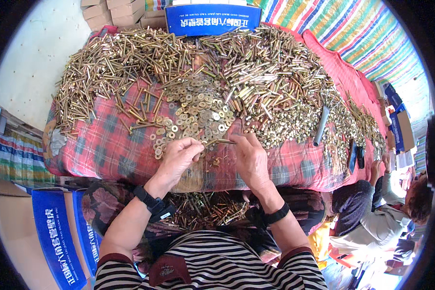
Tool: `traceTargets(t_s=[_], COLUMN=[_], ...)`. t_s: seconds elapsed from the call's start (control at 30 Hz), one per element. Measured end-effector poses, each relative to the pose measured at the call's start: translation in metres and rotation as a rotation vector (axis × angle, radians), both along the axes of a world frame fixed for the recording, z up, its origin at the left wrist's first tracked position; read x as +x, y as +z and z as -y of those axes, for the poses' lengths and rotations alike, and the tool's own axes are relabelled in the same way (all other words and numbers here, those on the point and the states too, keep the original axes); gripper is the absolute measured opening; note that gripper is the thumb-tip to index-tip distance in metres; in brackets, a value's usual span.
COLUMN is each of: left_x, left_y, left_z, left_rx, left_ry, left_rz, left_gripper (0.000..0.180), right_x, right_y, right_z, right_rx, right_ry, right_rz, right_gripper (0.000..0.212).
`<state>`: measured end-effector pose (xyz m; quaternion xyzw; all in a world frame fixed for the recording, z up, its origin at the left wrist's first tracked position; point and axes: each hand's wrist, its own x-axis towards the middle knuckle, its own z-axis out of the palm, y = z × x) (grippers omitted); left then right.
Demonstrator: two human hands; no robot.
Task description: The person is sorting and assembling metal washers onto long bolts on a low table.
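Observation:
At the near edge of the cloth-covered table, my left hand [181, 153] and my right hand [251, 157] face each other with pinched fingers. A slim brass-coloured bolt [218, 141] spans the gap between their fingertips. The right fingers close on its darker end; the left fingers meet its other end. Whether a washer or sleeve sits on it is too small to tell. Just beyond my hands lies a heap of flat round washers [198, 108]. Small nuts [270, 128] are spread to the right of my right hand.
Long bolts [125, 63] pile up at the far left, metal sleeves or bolts [266, 82] at the far right. A grey tube [321, 126] lies among the nuts. A blue box [212, 20] stands behind. More metal pieces [208, 208] sit below the table edge. A co-worker [377, 212] sits at right.

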<state>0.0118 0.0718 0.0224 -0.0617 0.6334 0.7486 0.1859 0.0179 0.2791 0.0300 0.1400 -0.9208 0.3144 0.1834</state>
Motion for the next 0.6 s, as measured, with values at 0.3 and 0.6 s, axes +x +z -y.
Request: traceTargets(t_s=[0.3, 0.6], left_x=[0.000, 0.006], left_y=[0.005, -0.027], left_z=[-0.001, -0.019], left_rx=[-0.367, -0.122], left_ry=[-0.129, -0.126], left_rz=[-0.364, -0.210], left_gripper=[0.018, 0.031], right_x=[0.009, 0.016], right_y=[0.005, 0.003], right_z=[-0.006, 0.009], right_rx=[-0.047, -0.066], right_ry=[0.074, 0.267], right_rz=[0.082, 0.192], right_gripper=[0.028, 0.024])
